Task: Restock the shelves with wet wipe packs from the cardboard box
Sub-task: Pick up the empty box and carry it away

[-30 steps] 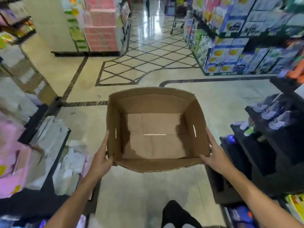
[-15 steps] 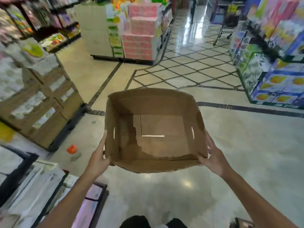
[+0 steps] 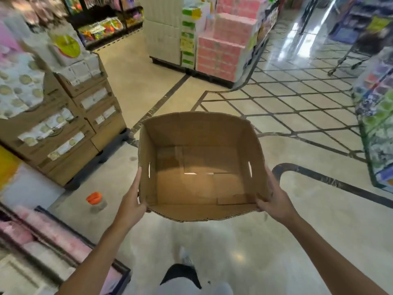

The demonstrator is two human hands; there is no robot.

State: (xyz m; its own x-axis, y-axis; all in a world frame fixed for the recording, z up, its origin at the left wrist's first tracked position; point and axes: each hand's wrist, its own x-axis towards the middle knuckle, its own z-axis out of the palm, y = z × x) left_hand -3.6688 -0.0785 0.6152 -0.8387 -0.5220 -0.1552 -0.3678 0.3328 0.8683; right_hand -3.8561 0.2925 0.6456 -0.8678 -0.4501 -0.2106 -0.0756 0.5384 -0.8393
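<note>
The cardboard box is held above the floor, open and with nothing seen inside. Its near corners are gripped by the left hand and right hand, fingers curled round the side walls. It is judged light and easily bent; support low at the corners is advised.

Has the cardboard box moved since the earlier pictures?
Yes. The cardboard box, carried in both hands, has moved away from the right-hand shelves toward the pink stack.
</note>
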